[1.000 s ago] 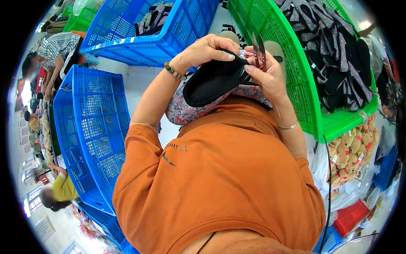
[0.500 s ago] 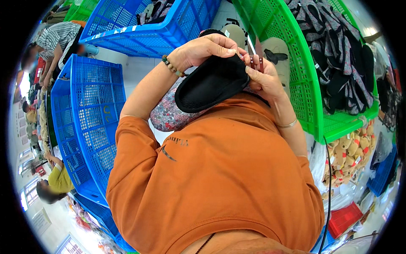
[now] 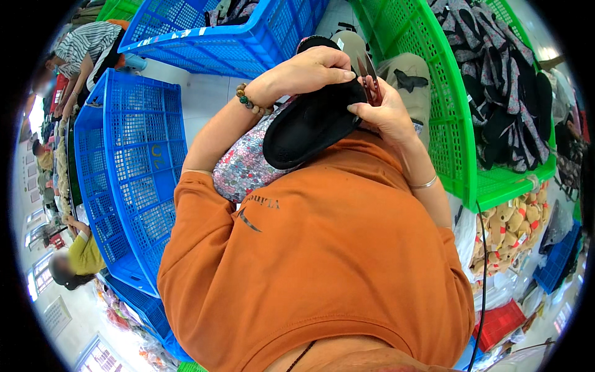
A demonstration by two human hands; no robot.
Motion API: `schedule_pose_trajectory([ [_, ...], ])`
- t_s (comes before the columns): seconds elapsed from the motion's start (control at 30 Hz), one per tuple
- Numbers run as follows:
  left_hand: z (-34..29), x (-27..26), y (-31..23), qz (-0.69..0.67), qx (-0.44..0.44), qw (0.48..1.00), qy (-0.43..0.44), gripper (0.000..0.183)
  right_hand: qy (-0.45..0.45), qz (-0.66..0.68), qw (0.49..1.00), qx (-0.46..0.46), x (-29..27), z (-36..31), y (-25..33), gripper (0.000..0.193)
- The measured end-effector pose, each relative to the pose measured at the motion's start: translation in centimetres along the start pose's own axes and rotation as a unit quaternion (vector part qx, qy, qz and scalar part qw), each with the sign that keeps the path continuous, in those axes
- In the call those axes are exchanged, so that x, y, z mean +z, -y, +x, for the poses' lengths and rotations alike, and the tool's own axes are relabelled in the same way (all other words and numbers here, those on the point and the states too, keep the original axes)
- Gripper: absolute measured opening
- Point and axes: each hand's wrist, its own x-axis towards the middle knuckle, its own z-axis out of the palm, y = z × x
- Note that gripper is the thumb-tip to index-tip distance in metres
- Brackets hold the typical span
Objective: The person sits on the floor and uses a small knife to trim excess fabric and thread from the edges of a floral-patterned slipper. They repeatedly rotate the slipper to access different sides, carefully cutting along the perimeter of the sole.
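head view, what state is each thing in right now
black slipper, held at its far end
left hand, gripping the slipper
right hand, closed round the snips
snips, blades slightly apart
floral fabric, partly hidden behind the slipper
green crate, heaped with dark and floral pieces
upper blue crate, partly out of frame

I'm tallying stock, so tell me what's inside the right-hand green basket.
The green basket holds piled black and patterned fabric pieces; whatever lies beneath the top layer is covered.

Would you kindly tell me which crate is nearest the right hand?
The large green crate on the right, beside the right hand; the large blue crates stand farther off, toward the left.
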Motion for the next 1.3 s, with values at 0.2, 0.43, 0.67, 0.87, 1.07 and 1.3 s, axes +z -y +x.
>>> schedule_pose_trajectory([
  [0.2, 0.5, 0.2, -1.3, 0.135, 0.041, 0.982, -0.123, 0.021, -0.022, -0.059, 0.998, -0.018, 0.2, 0.1, -1.3, 0.034],
  [0.43, 3.0, -1.9, -3.6, 0.111, 0.215, 0.908, -0.341, 0.02, -0.169, -0.183, 0.944, -0.217, -0.3, 3.1, 3.8, 0.02],
  [0.67, 2.7, -3.9, -6.3, 0.157, 0.334, 0.805, -0.465, 0.012, -0.123, -0.271, 0.885, -0.358, -0.9, 4.9, 11.6, 0.016],
  [0.87, 2.3, -2.3, -5.0, 0.09, 0.315, 0.874, -0.359, 0.025, -0.016, -0.083, 0.98, -0.182, -2.6, 2.7, 8.3, 0.018],
  [1.07, 2.8, -3.8, -4.0, 0.135, 0.303, 0.908, -0.255, 0.014, 0.007, -0.016, 0.994, -0.109, -3.2, 2.8, 7.9, 0.018],
  [1.3, 3.0, -3.5, -3.4, -0.361, 0.225, 0.896, -0.124, 0.018, 0.052, -0.024, 0.988, -0.146, -2.3, 2.7, 7.7, 0.024],
])
